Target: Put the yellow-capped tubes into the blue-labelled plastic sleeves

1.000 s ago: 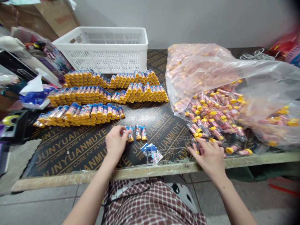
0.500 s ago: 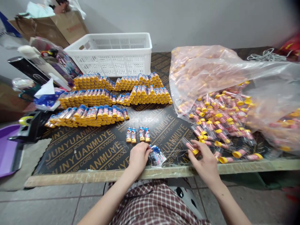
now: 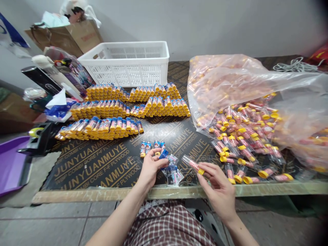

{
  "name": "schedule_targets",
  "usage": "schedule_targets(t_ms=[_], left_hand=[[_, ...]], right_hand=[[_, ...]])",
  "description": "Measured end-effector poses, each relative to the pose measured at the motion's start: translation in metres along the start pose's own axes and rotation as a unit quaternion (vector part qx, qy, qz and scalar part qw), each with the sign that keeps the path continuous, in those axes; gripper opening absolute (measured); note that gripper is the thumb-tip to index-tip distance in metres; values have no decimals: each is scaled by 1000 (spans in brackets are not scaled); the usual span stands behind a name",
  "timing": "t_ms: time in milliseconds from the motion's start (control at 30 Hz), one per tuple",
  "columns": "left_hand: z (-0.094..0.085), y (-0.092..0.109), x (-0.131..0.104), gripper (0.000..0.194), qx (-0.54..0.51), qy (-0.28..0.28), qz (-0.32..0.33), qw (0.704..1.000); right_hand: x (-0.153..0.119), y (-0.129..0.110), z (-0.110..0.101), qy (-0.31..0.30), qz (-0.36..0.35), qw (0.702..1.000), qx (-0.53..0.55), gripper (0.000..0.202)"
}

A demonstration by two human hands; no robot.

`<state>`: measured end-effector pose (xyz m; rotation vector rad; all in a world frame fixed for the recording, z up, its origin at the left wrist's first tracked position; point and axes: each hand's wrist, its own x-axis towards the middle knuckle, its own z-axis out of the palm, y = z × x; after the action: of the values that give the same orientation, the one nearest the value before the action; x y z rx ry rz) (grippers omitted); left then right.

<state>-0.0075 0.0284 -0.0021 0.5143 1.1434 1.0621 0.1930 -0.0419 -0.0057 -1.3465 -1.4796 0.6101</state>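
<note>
My left hand [image 3: 150, 168] pinches a small printed plastic sleeve [image 3: 170, 157], blue at one end and see-through at the other, raised above the worktop. Beneath it lies a small pile of similar sleeves [image 3: 175, 176]. In my right hand [image 3: 217, 181] is a clear tube [image 3: 191, 163] with a yellow cap and pink contents, held by its capped end and pointing toward the sleeve. The two are close but apart. Behind my left hand stand several labelled tubes [image 3: 145, 149], partly hidden by my fingers.
Stacked rows of labelled tubes [image 3: 102, 127] fill the left and middle. A white plastic basket [image 3: 125, 70] stands behind them. At right, loose unlabelled tubes [image 3: 241, 143] spill from a large translucent bag [image 3: 217, 78]. A purple dustpan [image 3: 12, 164] is at far left.
My left hand has lifted a sleeve from the pile. My right hand has brought the tube leftward, away from the loose tubes and closer to the sleeve. The view has shifted slightly.
</note>
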Motion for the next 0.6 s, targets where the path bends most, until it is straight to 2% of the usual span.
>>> schedule_targets(t_ms=[167, 367, 500, 600], left_hand=[[4, 0, 1, 31, -61, 5, -17, 998], [3, -1, 2, 33, -87, 44, -11, 995], [3, -2, 1, 32, -83, 44, -10, 996], [6, -5, 0, 32, -63, 33, 3, 998]], right_hand=[[-3, -5, 8, -4, -34, 999, -12, 29], [-5, -7, 14, -1, -67, 997, -29, 36], [-4, -9, 15, -3, -87, 995, -48, 38], [-2, -10, 17, -35, -93, 994, -45, 38]])
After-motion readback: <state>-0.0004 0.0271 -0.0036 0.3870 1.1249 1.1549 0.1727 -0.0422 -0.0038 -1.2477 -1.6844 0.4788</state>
